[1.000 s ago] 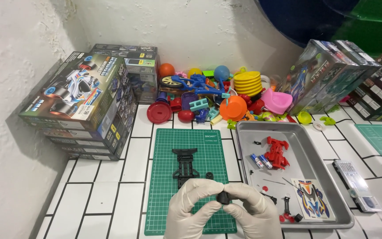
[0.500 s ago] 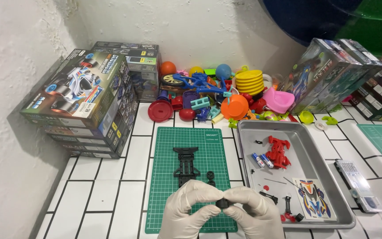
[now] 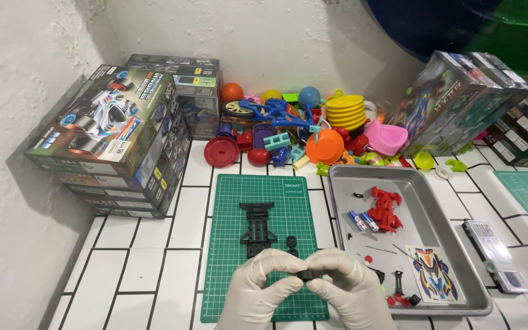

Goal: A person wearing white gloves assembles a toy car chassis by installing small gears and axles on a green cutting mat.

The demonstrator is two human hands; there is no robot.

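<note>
Small black part [image 3: 305, 275] pinched between gloved left hand [image 3: 258, 290] and right hand [image 3: 349, 293], low over the green cutting mat [image 3: 227, 244].
Likely light, stiff plastic, slippery under gloves (grip by edges). Left to right: stacked boxes [image 3: 117, 143], black chassis [image 3: 258, 228], metal tray [image 3: 453, 244] near the right hand.

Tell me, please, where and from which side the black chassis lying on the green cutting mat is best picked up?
Probably from above, pinching the narrow middle of the black chassis across its long sides. It lies flat on the green cutting mat, lengthwise away from the person, with bare mat on both sides, so fingers have room there.
</note>
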